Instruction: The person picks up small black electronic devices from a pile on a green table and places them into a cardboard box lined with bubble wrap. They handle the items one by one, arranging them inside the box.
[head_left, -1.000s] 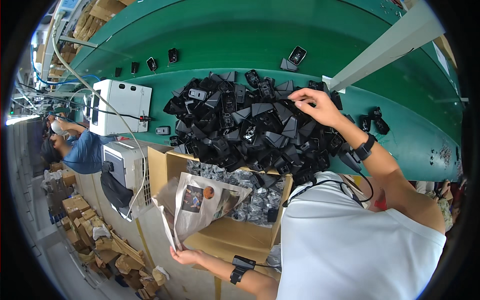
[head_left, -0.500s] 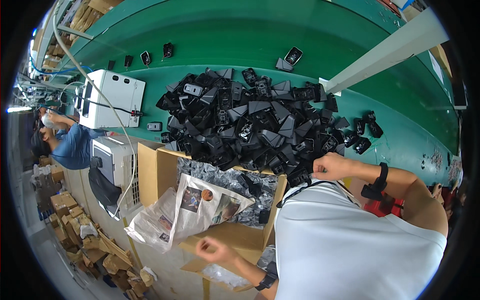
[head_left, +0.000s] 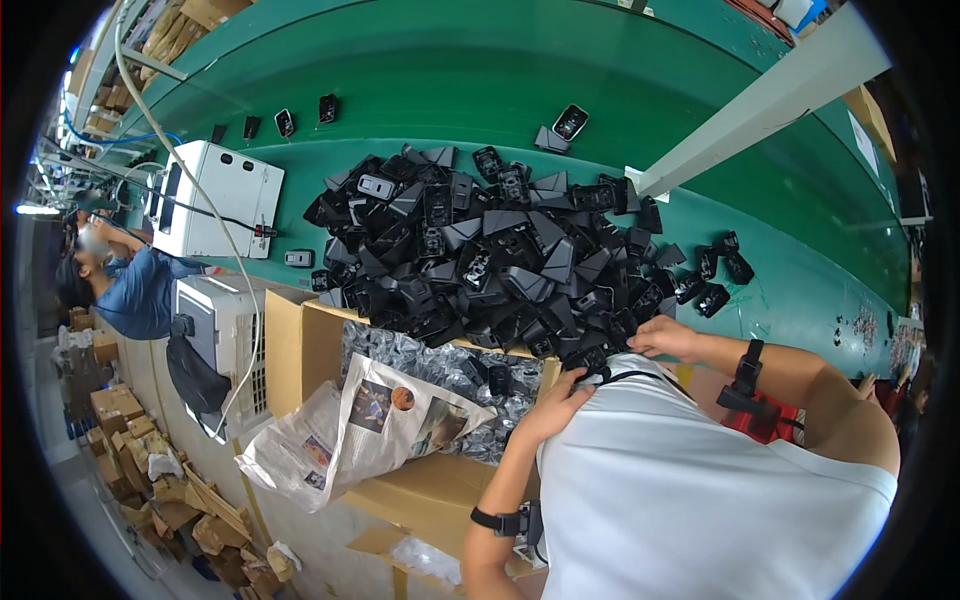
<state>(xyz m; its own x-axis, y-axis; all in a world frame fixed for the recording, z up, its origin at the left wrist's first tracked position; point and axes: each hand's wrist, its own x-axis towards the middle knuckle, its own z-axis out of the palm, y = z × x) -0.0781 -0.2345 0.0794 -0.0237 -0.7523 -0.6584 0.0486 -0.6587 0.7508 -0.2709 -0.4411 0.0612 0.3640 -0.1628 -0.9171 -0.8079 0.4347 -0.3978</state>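
A large heap of black plastic housings (head_left: 490, 240) lies on the green bench in front of me. At its near right edge, close against my white shirt, my left hand (head_left: 555, 405) has its fingers bent together. Its fingertips meet the near side of a black housing (head_left: 586, 358); the grip itself is partly hidden. Just to the right, my right hand (head_left: 664, 337) is closed in a pinch beside the heap, and what lies between its fingertips is too small and hidden to name. Black straps with small devices are on both forearms.
Below the heap stands an open cardboard box (head_left: 300, 350) of clear-bagged parts, with a newspaper sheet (head_left: 375, 420) over it. A white machine (head_left: 225, 200) is at left, a slanted white post (head_left: 760, 105) at right. Farther left sits another person (head_left: 150, 290) in blue.
My left hand has risen from beside the box flap to the heap's near edge, close to my right hand. The right hand stays pinched in nearly the same place. The view has shifted slightly.
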